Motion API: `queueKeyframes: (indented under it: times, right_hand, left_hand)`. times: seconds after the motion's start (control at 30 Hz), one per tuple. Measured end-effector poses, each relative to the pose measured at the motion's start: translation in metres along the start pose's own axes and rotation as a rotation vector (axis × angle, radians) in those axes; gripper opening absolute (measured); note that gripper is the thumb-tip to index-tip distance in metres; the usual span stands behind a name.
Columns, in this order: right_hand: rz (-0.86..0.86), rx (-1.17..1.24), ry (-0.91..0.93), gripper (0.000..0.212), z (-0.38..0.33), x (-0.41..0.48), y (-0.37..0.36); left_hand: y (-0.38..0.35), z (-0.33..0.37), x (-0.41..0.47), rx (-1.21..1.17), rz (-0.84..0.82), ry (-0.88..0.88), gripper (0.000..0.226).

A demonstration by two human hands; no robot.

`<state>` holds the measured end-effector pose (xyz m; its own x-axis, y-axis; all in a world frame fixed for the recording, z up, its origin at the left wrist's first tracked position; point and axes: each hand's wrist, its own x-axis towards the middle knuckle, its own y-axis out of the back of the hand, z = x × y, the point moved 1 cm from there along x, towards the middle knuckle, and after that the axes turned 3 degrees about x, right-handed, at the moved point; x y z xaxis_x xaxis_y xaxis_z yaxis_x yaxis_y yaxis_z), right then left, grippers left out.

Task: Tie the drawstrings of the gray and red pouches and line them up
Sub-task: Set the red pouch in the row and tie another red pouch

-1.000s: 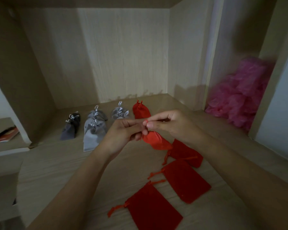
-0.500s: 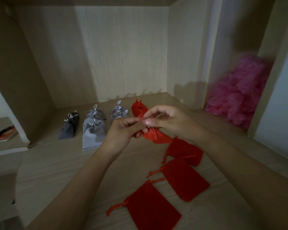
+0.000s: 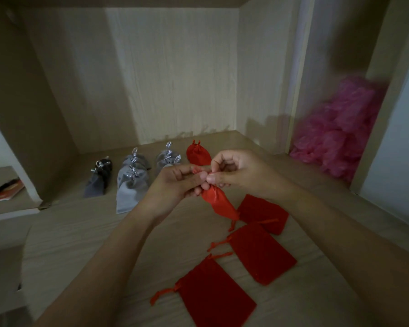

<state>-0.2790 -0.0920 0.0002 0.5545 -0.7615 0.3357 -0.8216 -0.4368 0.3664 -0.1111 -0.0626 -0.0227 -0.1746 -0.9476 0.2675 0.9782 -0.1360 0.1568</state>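
A cinched red pouch (image 3: pixel 219 201) hangs above the wooden shelf floor (image 3: pixel 85 232), held at its neck. My left hand (image 3: pixel 175 182) grips the gathered top and my right hand (image 3: pixel 236 171) pinches its red drawstring. Behind them a row stands near the back wall: a dark gray pouch (image 3: pixel 97 180), a light gray pouch (image 3: pixel 130 187), more gray pouches (image 3: pixel 168 159) partly hidden by my left hand, and a tied red pouch (image 3: pixel 197 154). Three flat red pouches lie in front: one (image 3: pixel 262 213), one (image 3: pixel 262 253), one (image 3: pixel 213 296).
The shelf is a wooden alcove with a back wall (image 3: pixel 170 74) and side panels. A pile of pink plastic bags (image 3: pixel 340 135) fills the compartment on the right. A red-edged booklet (image 3: pixel 7 192) lies on a lower ledge at the left.
Both hands keep working the red pouch's drawstring close together. The pouch has swung slightly and hangs lower and more to the right. The other pouches have not moved.
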Motion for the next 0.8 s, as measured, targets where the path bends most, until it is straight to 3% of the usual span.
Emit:
queueKeyframes:
  times: [0.17,0.3,0.6,0.8]
  right_hand:
    - [0.106,0.018,-0.041,0.029,0.003,0.001,-0.006]
    - [0.125,0.079,-0.095,0.025,0.005,0.001,-0.009]
    - [0.277,-0.274,0.018,0.013,0.002,0.000,-0.013]
    - [0.233,-0.348,0.036,0.003,0.004,0.000,-0.014]
  left_hand:
    - [-0.001,0.001,0.000,-0.034,0.099,-0.047,0.017]
    - [-0.003,0.000,0.000,-0.100,0.095,-0.068,0.021]
    - [-0.003,0.001,-0.001,-0.183,0.034,0.046,0.021]
    - [0.008,0.004,-0.002,0.074,0.040,-0.032,0.014]
